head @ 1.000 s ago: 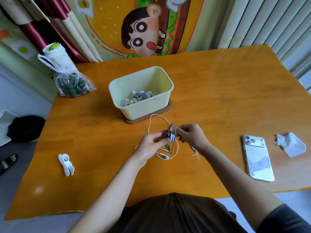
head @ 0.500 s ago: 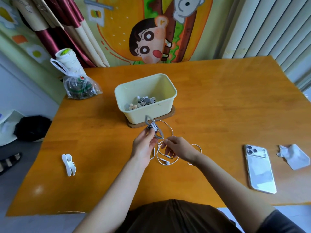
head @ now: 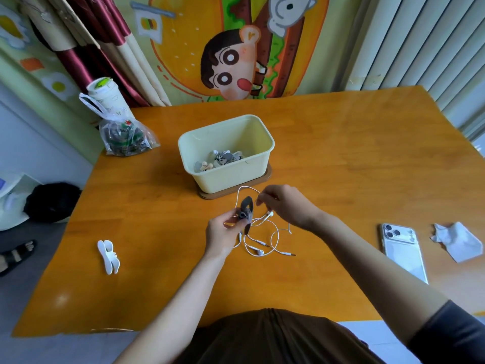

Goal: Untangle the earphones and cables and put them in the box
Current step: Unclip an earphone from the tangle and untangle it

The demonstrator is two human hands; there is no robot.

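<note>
White wired earphones (head: 265, 245) lie in loose loops on the wooden table (head: 341, 158), just in front of a pale yellow box (head: 228, 177). My left hand (head: 223, 232) pinches a grey cable winder (head: 246, 208) that the white cord runs through. My right hand (head: 286, 203) pinches the white cord just right of the winder, slightly above the table. One earbud hangs between the hands; another earbud and the plug rest on the table. The box stands on a brown base and holds several grey and white pieces at its bottom.
A white cable winder (head: 108, 256) lies at the left. A phone (head: 402, 248) and a crumpled white tissue (head: 456, 241) lie at the right. A plastic bag with a cup (head: 118, 127) stands at the back left corner.
My right hand rose from the loops on the table and took the cord beside the winder. My left hand with the grey winder came down a little, away from the box.
</note>
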